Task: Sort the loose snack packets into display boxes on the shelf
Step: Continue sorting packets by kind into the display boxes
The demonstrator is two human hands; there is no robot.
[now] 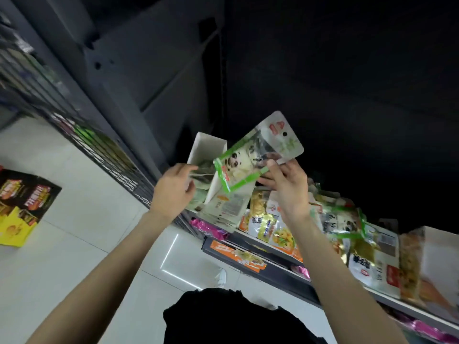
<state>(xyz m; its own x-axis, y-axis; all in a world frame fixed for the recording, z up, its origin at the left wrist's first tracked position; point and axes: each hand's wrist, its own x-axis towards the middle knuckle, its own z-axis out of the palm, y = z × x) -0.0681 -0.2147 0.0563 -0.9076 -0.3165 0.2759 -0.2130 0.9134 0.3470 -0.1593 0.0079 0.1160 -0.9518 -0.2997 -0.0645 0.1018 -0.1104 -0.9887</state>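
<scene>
Pinching a green-edged panda packet (244,167) in my right hand (285,187), left hand (173,189) gripping packets in the white display box (206,147), lettering too blurred to read

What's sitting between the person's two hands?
In the head view, the white display box stands between left hand and right hand, its side overlapped by the green-edged packet.

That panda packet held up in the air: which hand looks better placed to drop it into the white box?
Probably the right hand: it already pinches the panda packet beside the white box, while the left hand grips packets inside.
</scene>
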